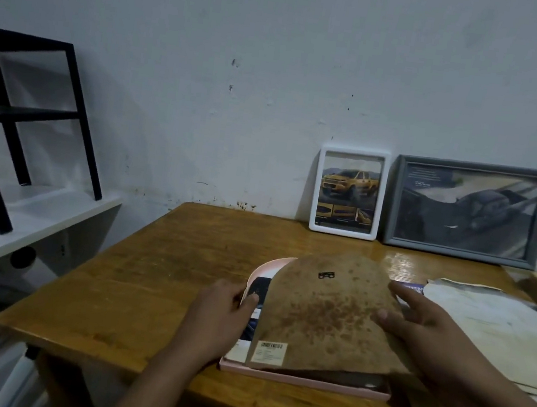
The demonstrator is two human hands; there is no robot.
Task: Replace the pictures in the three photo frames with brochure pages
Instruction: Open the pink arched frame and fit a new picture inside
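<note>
Pink frame [301, 381] btwn hands; L hand [222, 313] pinches its edge, R hand [428, 330] grips backing board [324, 313].

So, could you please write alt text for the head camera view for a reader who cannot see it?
Two hands fit a stained brown backing board onto a pink photo frame lying face down on a wooden table, the left hand steadying the frame's edge, the right hand holding the board. A white frame and a grey frame with truck pages lean against the wall behind.
</note>
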